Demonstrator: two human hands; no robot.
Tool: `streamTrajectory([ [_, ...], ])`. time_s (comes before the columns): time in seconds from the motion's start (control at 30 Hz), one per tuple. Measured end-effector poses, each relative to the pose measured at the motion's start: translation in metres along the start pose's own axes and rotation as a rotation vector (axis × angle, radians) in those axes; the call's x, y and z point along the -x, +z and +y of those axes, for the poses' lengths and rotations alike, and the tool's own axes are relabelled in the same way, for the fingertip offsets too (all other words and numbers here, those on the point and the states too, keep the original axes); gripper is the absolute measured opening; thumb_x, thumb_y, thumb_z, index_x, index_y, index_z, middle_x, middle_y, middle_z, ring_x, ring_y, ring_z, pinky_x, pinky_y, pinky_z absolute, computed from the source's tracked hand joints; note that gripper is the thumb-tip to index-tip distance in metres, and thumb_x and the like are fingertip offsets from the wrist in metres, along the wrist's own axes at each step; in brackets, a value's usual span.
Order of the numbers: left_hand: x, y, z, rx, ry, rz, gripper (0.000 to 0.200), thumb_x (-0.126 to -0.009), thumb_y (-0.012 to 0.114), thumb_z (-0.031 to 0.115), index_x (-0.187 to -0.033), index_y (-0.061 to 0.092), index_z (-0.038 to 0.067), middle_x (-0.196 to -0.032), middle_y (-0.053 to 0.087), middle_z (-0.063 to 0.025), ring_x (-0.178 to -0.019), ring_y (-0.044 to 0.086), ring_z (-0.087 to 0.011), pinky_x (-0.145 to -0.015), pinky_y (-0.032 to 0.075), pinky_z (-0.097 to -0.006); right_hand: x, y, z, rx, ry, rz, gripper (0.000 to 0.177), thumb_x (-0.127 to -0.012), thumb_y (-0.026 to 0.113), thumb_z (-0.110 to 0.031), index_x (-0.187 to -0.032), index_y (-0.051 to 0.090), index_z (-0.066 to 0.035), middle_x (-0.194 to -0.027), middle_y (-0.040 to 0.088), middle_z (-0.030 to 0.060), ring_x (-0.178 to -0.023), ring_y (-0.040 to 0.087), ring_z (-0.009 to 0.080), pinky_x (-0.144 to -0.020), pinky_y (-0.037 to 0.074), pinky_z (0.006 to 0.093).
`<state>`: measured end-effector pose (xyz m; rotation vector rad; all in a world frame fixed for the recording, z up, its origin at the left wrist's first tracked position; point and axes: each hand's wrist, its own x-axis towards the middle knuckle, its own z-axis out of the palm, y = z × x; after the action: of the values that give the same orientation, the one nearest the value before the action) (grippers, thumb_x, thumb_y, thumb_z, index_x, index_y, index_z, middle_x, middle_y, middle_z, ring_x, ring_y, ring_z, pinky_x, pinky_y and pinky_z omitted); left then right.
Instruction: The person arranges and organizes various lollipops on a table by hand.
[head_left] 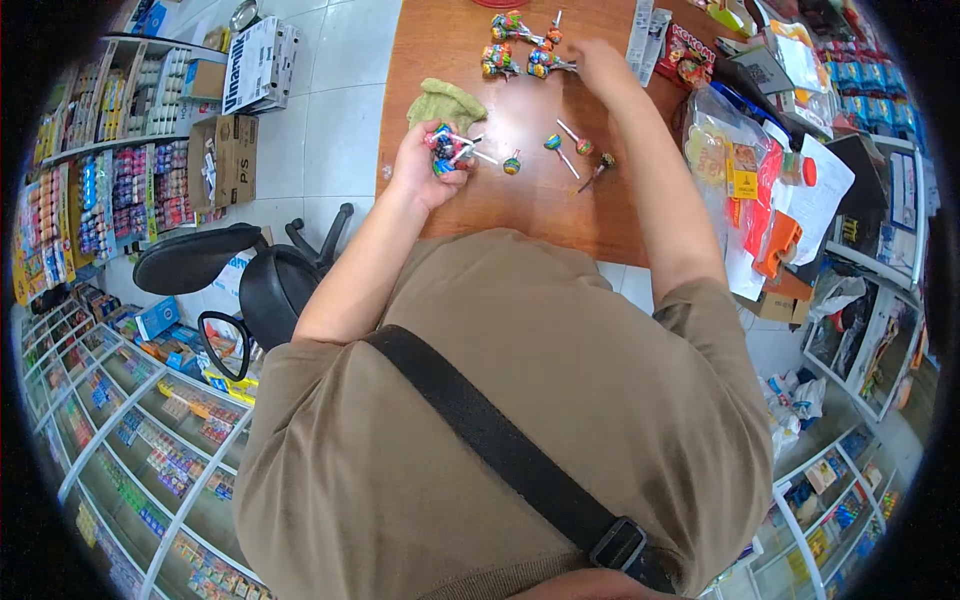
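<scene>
On the far tabletop (440, 40), lollipop bunches (497, 60) are gathered; nearer lollipops (584, 147) are loose, others clasped by the left hand (412, 168); the right hand's (602, 70) blurred grip cannot be told.

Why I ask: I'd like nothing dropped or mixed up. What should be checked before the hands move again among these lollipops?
1. Left hand has a hold on its cluster of lollipops: ok.
2. Cloth well away from the left hand: not ok, it lies right beside it.
3. Right hand free of the bunched lollipops: cannot tell, its fingers are right by some sticks.
4. Loose lollipops apart from the bunches: ok, they lie nearer the person.
5. Loose lollipops in from the near edge of the table: ok.
6. All wrappers sound: cannot tell, too small.
</scene>
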<state>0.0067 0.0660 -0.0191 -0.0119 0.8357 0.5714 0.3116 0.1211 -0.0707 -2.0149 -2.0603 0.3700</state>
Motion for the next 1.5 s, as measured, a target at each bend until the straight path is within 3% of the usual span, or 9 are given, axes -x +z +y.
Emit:
streamTrajectory([
  [0.37, 0.002, 0.005, 0.011, 0.080, 0.026, 0.026, 0.027, -0.084, 0.038, 0.034, -0.078, 0.048, 0.010, -0.068, 0.051, -0.0097, -0.057, 0.051, -0.0247, -0.030, 0.026, -0.0213, -0.052, 0.038, 0.041, -0.067, 0.201, 0.038, 0.028, -0.076, 0.057, -0.022, -0.103, 0.059, -0.012, -0.091, 0.062, 0.0149, -0.083, 0.059, 0.0339, -0.076, 0.046, 0.0408],
  [0.47, -0.006, 0.007, 0.012, 0.064, 0.037, 0.068, 0.028, -0.084, 0.037, 0.034, -0.081, 0.047, 0.008, -0.070, 0.052, -0.0101, -0.057, 0.051, -0.0243, -0.030, 0.026, -0.0214, -0.022, -0.012, -0.010, -0.422, 0.416, 0.331, 0.042, -0.073, 0.063, -0.015, -0.112, 0.049, -0.006, -0.088, 0.062, 0.0128, -0.082, 0.061, 0.0266, -0.073, 0.048, 0.0353],
  [0.53, -0.007, 0.017, 0.009, 0.076, 0.071, 0.086, 0.027, -0.082, 0.038, 0.030, -0.076, 0.050, 0.007, -0.069, 0.052, -0.0110, -0.058, 0.050, -0.0242, -0.030, 0.025, -0.0212, -0.006, -0.018, -0.027, -0.841, 0.186, 0.449, 0.054, -0.070, 0.065, -0.007, -0.118, 0.040, -0.003, -0.085, 0.062, 0.0084, -0.081, 0.061, 0.0194, -0.071, 0.048, 0.0288],
  [0.67, -0.008, 0.038, 0.006, 0.080, 0.150, 0.082, 0.026, -0.084, 0.035, 0.029, -0.078, 0.049, 0.007, -0.067, 0.053, -0.0092, -0.055, 0.049, -0.0205, -0.031, 0.026, -0.0211, 0.062, -0.071, -0.123, -1.341, 0.032, 0.098, 0.027, -0.071, 0.067, -0.007, -0.097, 0.059, -0.005, -0.080, 0.060, 0.0053, -0.082, 0.057, 0.0144, -0.071, 0.047, 0.0262],
  [0.73, -0.011, 0.044, 0.003, 0.127, 0.189, 0.099, 0.027, -0.084, 0.035, 0.029, -0.079, 0.049, 0.008, -0.067, 0.053, -0.0082, -0.054, 0.048, -0.0185, -0.032, 0.026, -0.0207, 0.075, -0.063, -0.142, -0.993, -0.146, 0.134, 0.012, -0.070, 0.067, -0.011, -0.082, 0.066, -0.008, -0.077, 0.059, 0.0065, -0.081, 0.055, 0.0177, -0.070, 0.045, 0.0308],
  [0.87, -0.029, 0.031, -0.006, 0.149, 0.356, 0.042, 0.031, -0.087, 0.031, 0.030, -0.085, 0.051, 0.007, -0.077, 0.057, -0.0091, -0.069, 0.056, -0.0199, -0.056, 0.048, -0.0309, 0.084, -0.046, -0.164, -0.728, -0.252, 0.211, 0.014, -0.065, 0.069, -0.017, -0.078, 0.068, -0.012, -0.084, 0.058, 0.0072, -0.088, 0.049, 0.0246, -0.076, 0.040, 0.0356],
  [0.97, -0.026, 0.020, -0.007, 0.139, 0.359, -0.099, 0.033, -0.088, 0.028, 0.029, -0.090, 0.051, 0.006, -0.083, 0.058, -0.0098, -0.077, 0.058, -0.0216, -0.074, 0.048, -0.0359, 0.087, -0.039, -0.171, -0.569, -0.301, 0.324, 0.017, -0.062, 0.071, -0.019, -0.078, 0.069, -0.014, -0.097, 0.055, 0.0078, -0.097, 0.044, 0.0286, -0.084, 0.035, 0.0388],
  [1.23, -0.010, 0.040, -0.023, 0.160, 0.377, 0.007, 0.023, -0.086, 0.041, 0.033, -0.076, 0.047, 0.012, -0.074, 0.054, -0.0020, -0.067, 0.053, -0.0163, -0.063, 0.047, -0.0307, 0.092, -0.034, -0.176, -0.479, -0.156, 0.373, 0.011, -0.062, 0.072, -0.021, -0.073, 0.069, -0.018, -0.125, 0.043, 0.0143, -0.120, 0.027, 0.0428, -0.099, 0.025, 0.0441],
  [1.5, -0.004, 0.047, -0.026, 0.112, 0.320, -0.065, 0.019, -0.085, 0.042, 0.030, -0.080, 0.049, 0.013, -0.076, 0.054, -0.0032, -0.071, 0.053, -0.0176, -0.065, 0.046, -0.0319, 0.099, -0.035, -0.188, -0.656, -0.133, 0.531, 0.039, -0.063, 0.071, -0.018, -0.101, 0.060, -0.016, -0.120, 0.045, 0.0174, -0.111, 0.039, 0.0397, -0.091, 0.036, 0.0442],
])
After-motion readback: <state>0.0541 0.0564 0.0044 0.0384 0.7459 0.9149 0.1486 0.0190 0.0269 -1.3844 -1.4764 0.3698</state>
